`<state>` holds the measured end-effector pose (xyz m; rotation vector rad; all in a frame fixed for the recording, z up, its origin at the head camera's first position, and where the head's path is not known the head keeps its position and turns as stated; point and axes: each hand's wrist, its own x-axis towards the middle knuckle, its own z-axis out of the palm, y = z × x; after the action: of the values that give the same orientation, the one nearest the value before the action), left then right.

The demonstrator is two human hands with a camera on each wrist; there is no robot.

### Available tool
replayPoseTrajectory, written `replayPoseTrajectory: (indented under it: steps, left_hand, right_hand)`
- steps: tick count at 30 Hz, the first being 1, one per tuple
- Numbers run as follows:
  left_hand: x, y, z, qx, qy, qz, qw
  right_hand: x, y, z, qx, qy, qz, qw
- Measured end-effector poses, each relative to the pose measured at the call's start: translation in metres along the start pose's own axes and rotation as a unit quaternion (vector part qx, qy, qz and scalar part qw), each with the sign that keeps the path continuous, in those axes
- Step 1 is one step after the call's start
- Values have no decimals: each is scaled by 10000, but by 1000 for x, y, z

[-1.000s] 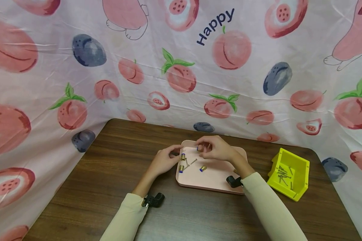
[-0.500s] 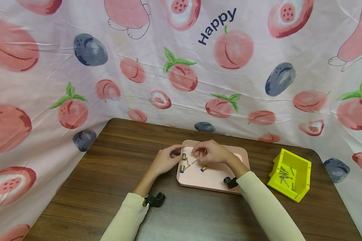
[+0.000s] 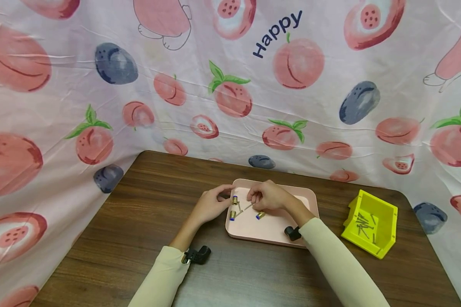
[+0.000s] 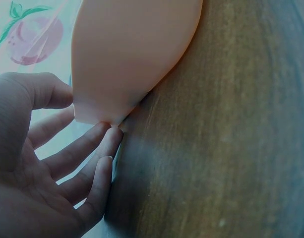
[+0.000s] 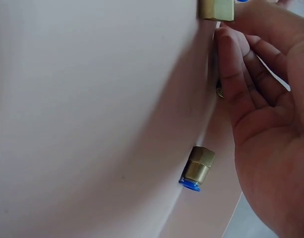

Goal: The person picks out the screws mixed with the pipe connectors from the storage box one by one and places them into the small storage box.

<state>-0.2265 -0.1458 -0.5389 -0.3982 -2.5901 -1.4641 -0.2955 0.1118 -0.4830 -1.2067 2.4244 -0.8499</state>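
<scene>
A shallow pink tray lies on the brown table. My left hand holds its left edge; in the left wrist view, thumb and fingers meet the corner. Above the tray's middle, the curled fingers of my right hand pinch the end of a slim screw, though the tips are partly hidden. Two brass fittings with blue ends, one upper and one lower, lie at left among thin screws. Another fitting sits just below my right hand. The right wrist view shows a fitting beside the tray wall.
To the tray's right stands a yellow bin with several screws inside. A fruit-printed cloth hangs behind the wooden table. Each wrist carries a small black camera, the left one lying lower in view.
My right hand has come down and slightly left from the tray's back, where it held a blue-ended fitting, to the screw's end. The left hand stays at the tray edge.
</scene>
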Motion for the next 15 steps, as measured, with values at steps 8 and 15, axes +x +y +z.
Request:
replayPoseTrajectory:
  steps: [8,15]
  left_hand:
    - [3,0,-1,-76,-45,75,9999]
    - [6,-3,-1,-6,-41,-90,10000]
  right_hand:
    - [1,-2,0,-447,178,-17,9988]
    - [1,-3,0,-519,169,33,9985]
